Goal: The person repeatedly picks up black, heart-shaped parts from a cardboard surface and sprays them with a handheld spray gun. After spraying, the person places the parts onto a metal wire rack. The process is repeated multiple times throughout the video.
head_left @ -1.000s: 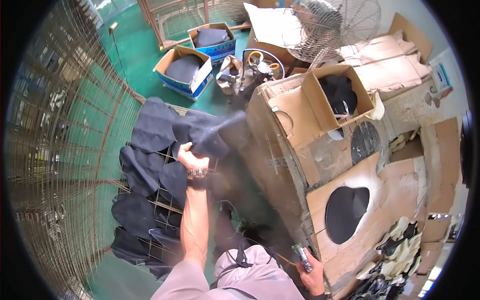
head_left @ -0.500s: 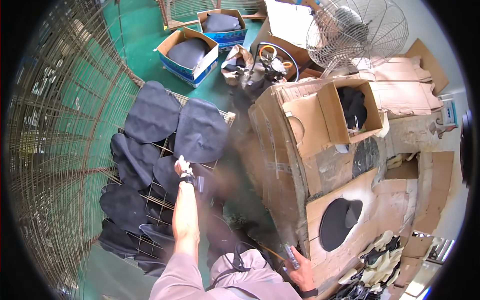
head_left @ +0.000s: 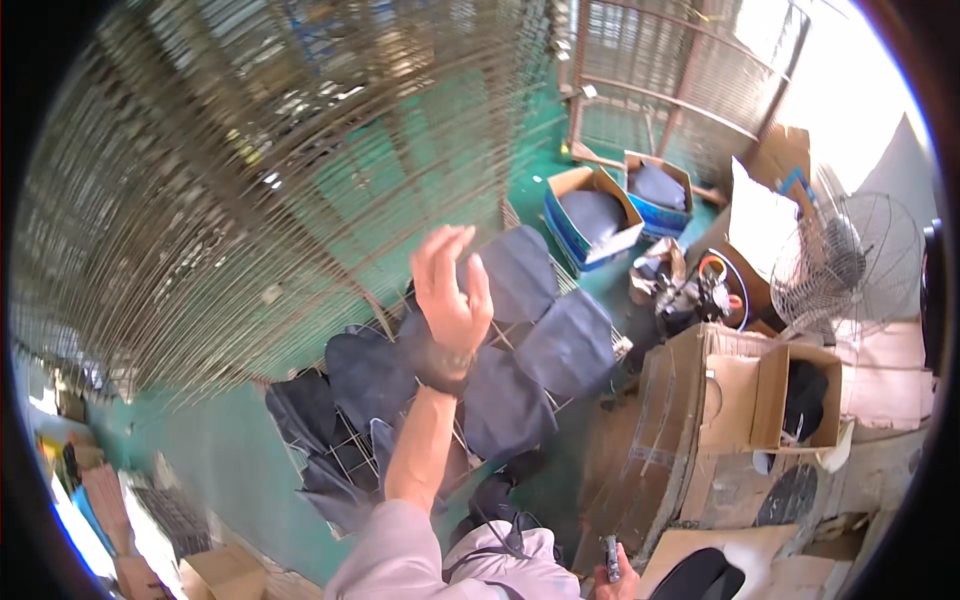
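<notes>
My left hand (head_left: 450, 285) hangs over a wire rack (head_left: 350, 450), fingers curled loosely and thumb apart, with nothing in it. Several dark grey-black rounded sheets lie spread on this rack. One sheet (head_left: 515, 275) is just right of my fingers, partly behind them; another sheet (head_left: 507, 402) lies right of my wrist, and a third sheet (head_left: 370, 375) to its left. At the lower edge, my right hand (head_left: 622, 580) grips a narrow silver tool (head_left: 611, 558); its lower part is hidden. Beside that hand, a black folded sheet (head_left: 700, 575) rests on a cardboard-covered bench.
Stacked wire racks (head_left: 300, 270) rise along the left and far side. Two blue-and-brown boxes, the nearer box (head_left: 625, 240) and one behind, hold dark sheets. A carton (head_left: 830, 425) stands on the bench (head_left: 650, 410), near a wire-caged fan (head_left: 850, 260).
The view has swung left, so the rack and boxes appear further right. My left hand has come up off a dark sheet and its fingers have opened. My right hand keeps the silver tool.
</notes>
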The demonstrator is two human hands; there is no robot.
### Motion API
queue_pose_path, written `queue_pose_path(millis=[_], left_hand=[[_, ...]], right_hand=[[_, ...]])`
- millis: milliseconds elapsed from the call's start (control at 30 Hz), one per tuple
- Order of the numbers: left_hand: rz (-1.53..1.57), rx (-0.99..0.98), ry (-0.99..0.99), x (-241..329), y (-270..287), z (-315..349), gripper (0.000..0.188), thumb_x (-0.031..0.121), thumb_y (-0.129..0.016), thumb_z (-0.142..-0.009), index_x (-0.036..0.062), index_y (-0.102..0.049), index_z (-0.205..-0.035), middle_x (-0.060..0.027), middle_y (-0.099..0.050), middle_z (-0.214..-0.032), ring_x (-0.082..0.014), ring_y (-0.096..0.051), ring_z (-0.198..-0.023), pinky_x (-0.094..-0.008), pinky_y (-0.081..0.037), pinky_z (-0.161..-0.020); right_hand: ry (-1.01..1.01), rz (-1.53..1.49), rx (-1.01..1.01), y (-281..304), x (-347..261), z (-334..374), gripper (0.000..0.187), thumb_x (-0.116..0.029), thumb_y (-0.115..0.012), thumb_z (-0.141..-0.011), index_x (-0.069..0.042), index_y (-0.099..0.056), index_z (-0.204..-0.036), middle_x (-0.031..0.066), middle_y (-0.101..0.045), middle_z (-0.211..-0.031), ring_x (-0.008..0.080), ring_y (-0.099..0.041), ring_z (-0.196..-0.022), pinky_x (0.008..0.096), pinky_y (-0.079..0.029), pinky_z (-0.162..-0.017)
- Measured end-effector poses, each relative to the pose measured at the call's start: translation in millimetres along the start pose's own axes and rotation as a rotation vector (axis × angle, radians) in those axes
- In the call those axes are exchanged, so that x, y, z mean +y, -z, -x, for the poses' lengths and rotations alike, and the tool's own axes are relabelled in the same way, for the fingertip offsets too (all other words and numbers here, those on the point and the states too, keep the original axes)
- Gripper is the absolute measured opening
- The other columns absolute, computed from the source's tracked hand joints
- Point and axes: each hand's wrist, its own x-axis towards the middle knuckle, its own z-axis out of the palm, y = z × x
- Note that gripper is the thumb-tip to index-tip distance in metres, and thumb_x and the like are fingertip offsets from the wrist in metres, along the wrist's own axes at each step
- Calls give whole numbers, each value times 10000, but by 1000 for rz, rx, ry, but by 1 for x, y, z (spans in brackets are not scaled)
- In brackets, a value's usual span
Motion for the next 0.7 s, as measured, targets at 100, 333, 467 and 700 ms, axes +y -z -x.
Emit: queue_pose_path(millis=[100,333,467,700], left_hand=[[-372,32,-83,-9,30,-52,417,129,-663,-832,45,-567,-1229,-122,-582,-1178,-311,-539,-1122,-490,-396,-1017],[-672,-175,-10,-20,32,0,622,258,-743,-752,108,-523,-1314,-98,-552,-1099,-296,-525,-1052,-489,-366,-985],[-501,-335,75,38,47,124,632,244,-720,-772,117,-501,-1351,-106,-543,-1145,-311,-515,-1101,-475,-372,-934],[-114,-1257,390,65,47,444,527,253,-673,-735,85,-575,-1225,-214,-618,-1083,-371,-593,-1014,-492,-467,-912]], right_hand=[[199,-36,55,-6,24,11,447,-47,-522,-907,-62,-558,-1352,222,-607,-1278,343,-582,-1187,372,-450,-976],[205,-4,173,-12,91,44,461,-51,-601,-817,-12,-592,-1277,222,-655,-974,287,-622,-863,372,-492,-783],[154,27,247,-13,140,63,558,-35,-663,-734,2,-571,-1284,238,-635,-882,345,-606,-788,404,-493,-710],[80,-147,439,-8,189,119,567,-7,-660,-736,14,-545,-1290,265,-644,-1032,429,-636,-937,423,-509,-798]])
